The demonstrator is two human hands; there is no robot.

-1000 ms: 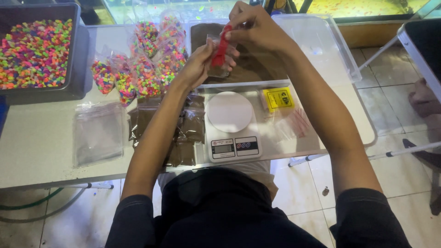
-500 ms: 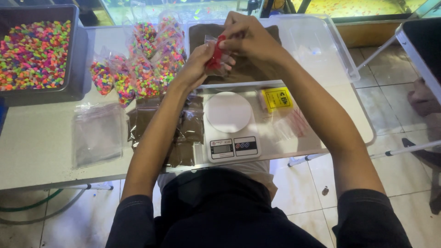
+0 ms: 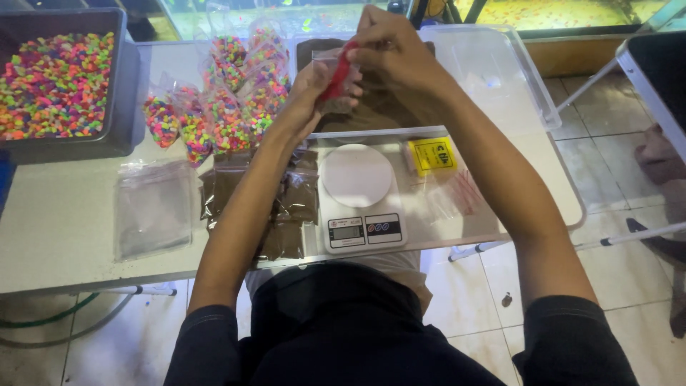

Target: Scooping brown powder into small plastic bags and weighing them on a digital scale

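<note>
Both hands meet above the far middle of the white table [image 3: 64, 221]. My left hand [image 3: 314, 86] cups a small clear bag of brown grains [image 3: 330, 104] from below. My right hand [image 3: 389, 46] pinches a red scoop-like piece [image 3: 336, 71] at the bag's mouth, over a clear tub of brown material [image 3: 371, 114]. Below my arms sits a white digital kitchen scale [image 3: 357, 196] with a bare round plate.
A grey bin of multicoloured gravel [image 3: 53, 82] stands at the far left, several filled bags of the same gravel [image 3: 221, 107] beside it. Flat brown packets [image 3: 286, 207], empty clear bags [image 3: 153, 207], a yellow packet [image 3: 432, 154] and red-banded bags [image 3: 457, 193] lie around the scale.
Both hands with the bag and red piece have dropped slightly and drawn closer together over the tub. Nothing else on the table has shifted.
</note>
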